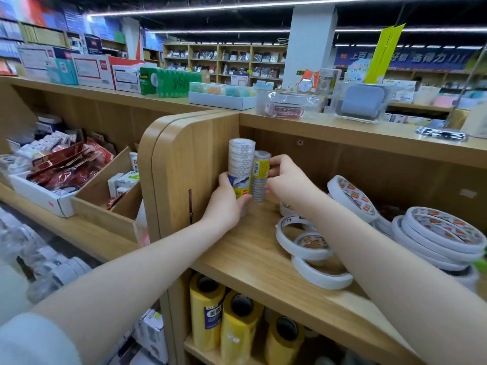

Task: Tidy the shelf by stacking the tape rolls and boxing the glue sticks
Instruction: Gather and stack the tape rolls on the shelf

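Note:
Two upright tubes of clear tape rolls stand at the back left corner of the wooden shelf. My left hand grips the taller tube low down, near its torn yellow label. My right hand holds the shorter tube, which has a yellow label and stands right beside the taller one. Loose white double-sided tape rolls lie flat on the shelf to the right of my right forearm. A pile of larger white rolls sits at the far right. No glue sticks can be made out.
Yellow tape packs fill the shelf below. Left of the rounded side panel stand a slanted wooden bin of small boxes and a white tray of red packets. Boxed goods line the top ledge.

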`<state>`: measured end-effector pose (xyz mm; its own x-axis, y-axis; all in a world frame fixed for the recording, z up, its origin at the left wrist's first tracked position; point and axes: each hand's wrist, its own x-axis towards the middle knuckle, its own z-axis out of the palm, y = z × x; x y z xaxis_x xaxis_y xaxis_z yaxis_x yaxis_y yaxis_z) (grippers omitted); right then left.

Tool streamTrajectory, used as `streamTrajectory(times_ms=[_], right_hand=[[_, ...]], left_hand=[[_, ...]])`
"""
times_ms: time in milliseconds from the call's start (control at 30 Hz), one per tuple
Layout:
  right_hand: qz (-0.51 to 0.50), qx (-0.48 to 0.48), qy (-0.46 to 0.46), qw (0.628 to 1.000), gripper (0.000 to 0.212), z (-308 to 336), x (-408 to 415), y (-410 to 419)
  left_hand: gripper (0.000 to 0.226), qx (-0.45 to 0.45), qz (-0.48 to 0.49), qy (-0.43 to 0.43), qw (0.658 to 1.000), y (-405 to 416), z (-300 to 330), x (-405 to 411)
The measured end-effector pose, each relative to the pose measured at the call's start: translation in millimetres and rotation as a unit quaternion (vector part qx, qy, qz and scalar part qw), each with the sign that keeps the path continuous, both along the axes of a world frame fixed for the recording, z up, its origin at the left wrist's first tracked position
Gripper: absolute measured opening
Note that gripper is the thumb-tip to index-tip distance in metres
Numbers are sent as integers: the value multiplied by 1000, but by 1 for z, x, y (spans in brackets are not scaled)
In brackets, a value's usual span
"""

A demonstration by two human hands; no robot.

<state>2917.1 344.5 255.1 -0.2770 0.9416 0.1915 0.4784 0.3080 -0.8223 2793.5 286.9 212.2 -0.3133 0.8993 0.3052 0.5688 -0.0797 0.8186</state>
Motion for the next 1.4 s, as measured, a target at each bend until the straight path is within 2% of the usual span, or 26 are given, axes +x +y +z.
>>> streamTrajectory(times_ms=[100, 167, 233, 300, 400, 533, 733, 867, 967, 1067, 1133, 1233, 1300, 1400], right_hand=[[-36, -41, -51, 997, 47, -5, -5, 2], [-60, -89, -59, 992, 39, -8, -11, 5], [-76, -105, -57, 990, 34, -13, -16, 10], [-85, -128, -48, 987, 36, -19, -21, 14], [-68, -127, -61, 988, 49, -21, -28, 20], [-50, -131, -9, 990, 45, -24, -33, 28], [-29, -151, 28, 988, 30, -25, -36, 46], [-15, -152, 42, 987, 40, -26, -35, 55], [-6, -151, 29, 988, 39, -25, -34, 57], [-40, -117, 21, 992, 33, -29, -33, 54], [-60, -66, 22, 996, 39, -31, -31, 50], [-45, -8, -21, 999, 50, -30, -33, 46], [-46, -21, -30, 998, 55, -30, -39, 44], [-71, -40, -21, 996, 62, -29, -50, 38]], left_hand=[[45, -60, 64, 114, 990, 11, 6, 3], [42, -111, 89, 244, 959, 13, 12, 2], [32, -126, 107, 359, 918, 13, 14, -1], [24, -108, 118, 420, 894, 12, 12, -4], [29, -94, 108, 406, 902, 13, 5, -5], [24, -112, 99, 375, 915, 25, 3, -2], [32, -190, 94, 349, 913, 51, 9, 8], [29, -182, 104, 351, 913, 63, 6, 13], [29, -188, 105, 351, 911, 65, 6, 14], [31, -212, 89, 351, 908, 56, 12, 13], [32, -229, 75, 353, 904, 42, 18, 8], [22, -173, 55, 377, 908, 12, 21, -3], [15, -120, 47, 387, 913, -10, 20, -11], [18, -74, 46, 369, 925, -32, 23, -22]])
